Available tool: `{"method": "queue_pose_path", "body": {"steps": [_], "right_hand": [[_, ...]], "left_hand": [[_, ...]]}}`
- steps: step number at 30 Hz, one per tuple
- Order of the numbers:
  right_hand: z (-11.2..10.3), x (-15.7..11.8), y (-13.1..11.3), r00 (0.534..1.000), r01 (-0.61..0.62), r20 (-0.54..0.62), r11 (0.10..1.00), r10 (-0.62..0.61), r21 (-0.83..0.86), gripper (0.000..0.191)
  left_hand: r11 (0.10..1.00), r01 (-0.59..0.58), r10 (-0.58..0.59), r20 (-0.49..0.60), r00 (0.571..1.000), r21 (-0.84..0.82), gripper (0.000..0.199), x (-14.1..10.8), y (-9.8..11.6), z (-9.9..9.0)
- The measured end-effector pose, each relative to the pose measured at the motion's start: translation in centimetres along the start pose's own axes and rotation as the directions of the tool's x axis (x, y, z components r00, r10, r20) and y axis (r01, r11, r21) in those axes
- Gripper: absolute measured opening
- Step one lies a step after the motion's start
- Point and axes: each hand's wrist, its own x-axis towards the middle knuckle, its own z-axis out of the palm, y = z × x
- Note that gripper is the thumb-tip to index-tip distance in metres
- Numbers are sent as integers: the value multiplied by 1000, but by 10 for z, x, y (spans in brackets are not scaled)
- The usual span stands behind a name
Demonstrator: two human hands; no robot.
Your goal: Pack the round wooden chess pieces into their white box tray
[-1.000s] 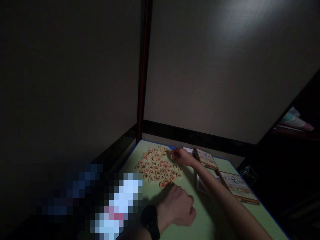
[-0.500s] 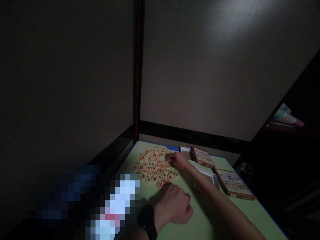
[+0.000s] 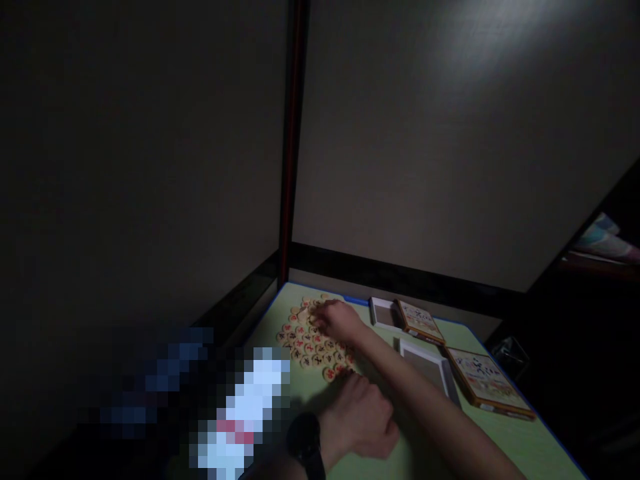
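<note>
Farther left and inward over the round game pieces point(image 3: 310, 348) has moved the right hand point(image 3: 340, 320), which was at their right side a second ago; the left hand point(image 3: 361, 417) stays at their near edge. Panelled walls point(image 3: 410, 153) rise behind the pale green, blue-edged counter point(image 3: 310, 400), which fits into the corner they form. On its right part lie two illustrated boxes, the near box point(image 3: 493, 385) close to the right edge and the far box point(image 3: 420, 320) behind it. Just left of these are two shallow trays with white rims: the near tray point(image 3: 425, 351), partly covered by the right forearm, and the far tray point(image 3: 374, 312), beside the far box. Both hands are palm down. The right has its fingers bent down onto the pieces, but whether it grips one cannot be told; the left is curled, its fingertips hidden, so its hold is unclear too. A dark watch point(image 3: 304, 437) circles the left wrist. Smallest are the pieces, clustered on the counter's far left part, many showing red or black characters, some at the far side plain and overlapping.
</note>
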Motion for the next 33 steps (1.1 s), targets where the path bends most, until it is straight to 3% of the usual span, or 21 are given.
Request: {"method": "queue_pose_path", "body": {"steps": [4, 9, 13, 18, 23, 29, 33], "right_hand": [[5, 13, -18, 999, -9, 38, 997, 13, -81, 23], [5, 14, -16, 998, -24, 59, 995, 30, -94, 24], [-3, 11, 0, 998, -49, 43, 998, 51, -44, 26], [-8, 5, 40, 987, -158, 39, 987, 158, 9, 26], [6, -3, 60, 972, -234, 32, 969, 232, 82, 31], [30, -2, 51, 973, -228, -5, 960, 232, 164, 28], [33, -2, 46, 979, -197, -9, 964, 202, 177, 25]], "left_hand": [[1000, -8, 8, 15, 1000, -4, 43, 1, 0, 1], [1000, -18, 18, 3, 1000, -1, 40, 1, 0, 0], [1000, -17, 17, -4, 1000, 12, 41, 1, 1, 0], [999, -27, 27, -12, 1000, 26, 39, 1, 0, -2], [999, -31, 31, -29, 999, 14, 37, 2, -1, 2], [1000, -19, 20, -44, 999, 11, 34, 1, -1, 3], [1000, -12, 12, -33, 999, 13, 35, 0, 0, -1]]}}
